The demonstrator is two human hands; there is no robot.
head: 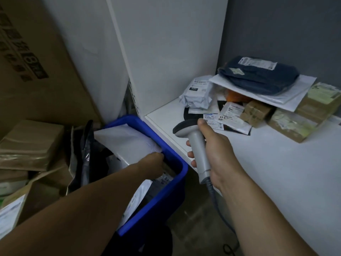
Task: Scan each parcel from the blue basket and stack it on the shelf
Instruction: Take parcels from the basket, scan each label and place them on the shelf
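Note:
The blue basket [171, 169] stands on the floor left of the white shelf [276, 172], with several parcels inside. My left hand [154, 164] reaches down into it, fingers closed on the edge of a large white parcel [125, 139]. A labelled parcel [167, 179] lies just below that hand. My right hand [215, 154] grips a grey barcode scanner [191, 137] above the shelf's front edge, its head pointing left toward the basket. On the shelf's far side lies a pile of parcels: a dark blue bag [258, 74], a white wrapped packet [198, 95], brown boxes [299, 117].
A big cardboard carton [33, 61] leans at the left wall. Brown paper packages [29, 145] and dark plastic bags [84, 150] are heaped left of the basket. The scanner's cable [217, 202] hangs down toward the floor. The near part of the shelf is bare.

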